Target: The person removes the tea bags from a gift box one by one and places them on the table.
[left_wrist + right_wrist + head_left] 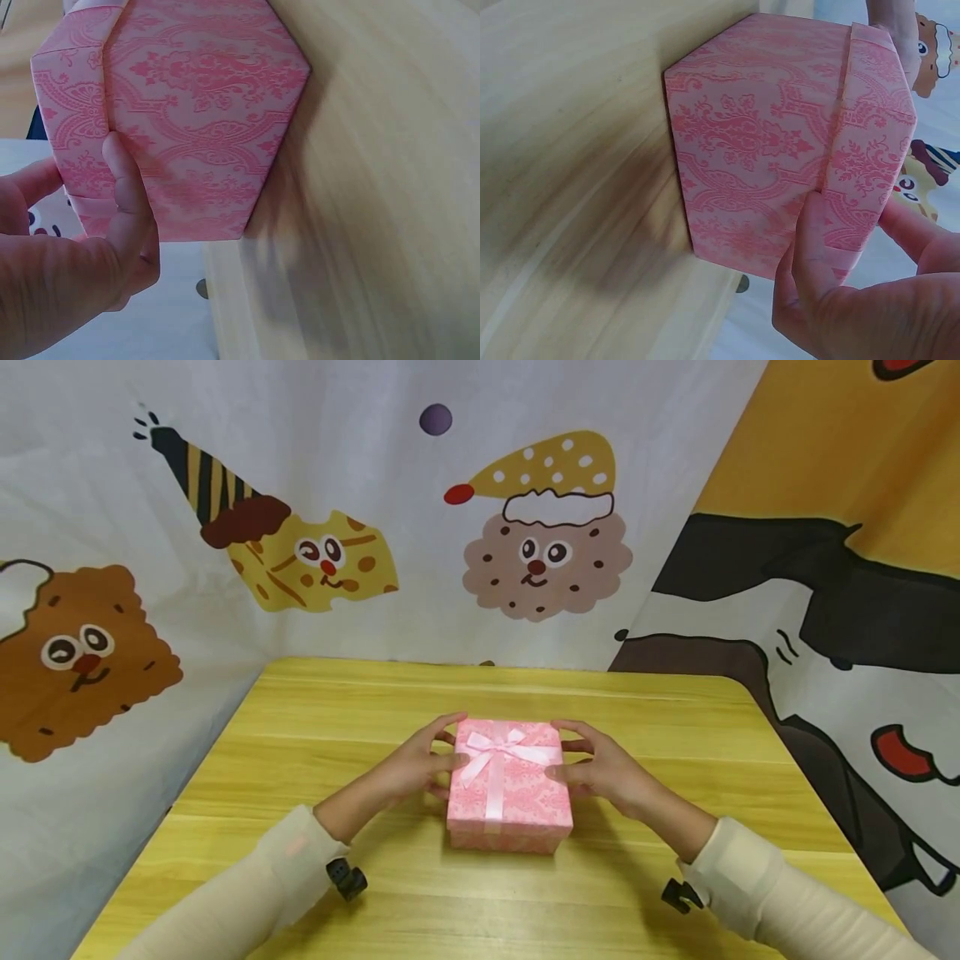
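Note:
A pink patterned gift box (pixel 513 797) with a pale ribbon bow (pixel 497 747) sits on the table, its lid (pixel 71 97) in place. My left hand (pixel 408 768) holds the lid by its left side, thumb at the top edge and a fingertip at the seam below the lid rim. From the other side my right hand (pixel 611 775) grips the lid likewise; in the right wrist view a fingertip meets the seam between the lid (pixel 874 142) and the box body (pixel 750 142). The far fingers partly disappear behind the box.
The yellow wood-grain table (pixel 360 693) reaches back to a white curtain (pixel 420 635) printed with cartoon cookies and cheese. Black clips (pixel 347 878) hang at both cream sleeves (pixel 247 885).

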Motion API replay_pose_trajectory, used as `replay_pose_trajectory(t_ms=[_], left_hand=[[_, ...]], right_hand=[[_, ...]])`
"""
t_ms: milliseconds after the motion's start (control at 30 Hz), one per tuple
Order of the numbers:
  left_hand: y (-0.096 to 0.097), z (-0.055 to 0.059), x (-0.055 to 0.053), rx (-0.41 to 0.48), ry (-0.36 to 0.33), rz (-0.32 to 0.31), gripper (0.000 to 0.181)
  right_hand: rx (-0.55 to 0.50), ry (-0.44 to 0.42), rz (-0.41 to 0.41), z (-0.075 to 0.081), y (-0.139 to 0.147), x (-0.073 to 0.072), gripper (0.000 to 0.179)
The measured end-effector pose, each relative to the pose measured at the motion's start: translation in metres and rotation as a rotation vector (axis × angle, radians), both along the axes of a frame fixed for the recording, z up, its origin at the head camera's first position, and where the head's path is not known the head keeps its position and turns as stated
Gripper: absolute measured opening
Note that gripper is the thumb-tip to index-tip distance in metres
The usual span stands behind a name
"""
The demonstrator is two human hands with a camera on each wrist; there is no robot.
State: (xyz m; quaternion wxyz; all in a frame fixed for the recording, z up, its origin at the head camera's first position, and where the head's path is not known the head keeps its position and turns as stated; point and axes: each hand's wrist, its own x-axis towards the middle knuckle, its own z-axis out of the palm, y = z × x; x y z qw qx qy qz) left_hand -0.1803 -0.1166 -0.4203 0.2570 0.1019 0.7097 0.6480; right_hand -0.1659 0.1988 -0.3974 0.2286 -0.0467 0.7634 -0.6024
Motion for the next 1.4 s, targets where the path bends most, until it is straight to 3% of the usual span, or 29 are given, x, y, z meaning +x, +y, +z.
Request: replay_pose_trajectory(t_ms=[233,667,1000,1400], left_hand=[[0.000,0.013,0.000,-0.009,0.002,0.000,0.072],[-0.001,0.023,-0.004,-0.021,0.034,-0.014,0.073],[-0.004,0.041,-0.008,0.005,0.048,-0.022,0.073],[-0.012,0.040,-0.007,-0.013,0.060,-0.024,0.074]], right_hand=[[-0.009,0.000,0.000,0.010,-0.001,0.001,0.086],[-0.010,0.017,0.009,0.022,0.000,0.002,0.086],[-0.023,0.045,0.002,0.038,-0.002,-0.001,0.086],[-0.045,0.039,0.005,0.035,-0.008,-0.001,0.088]])
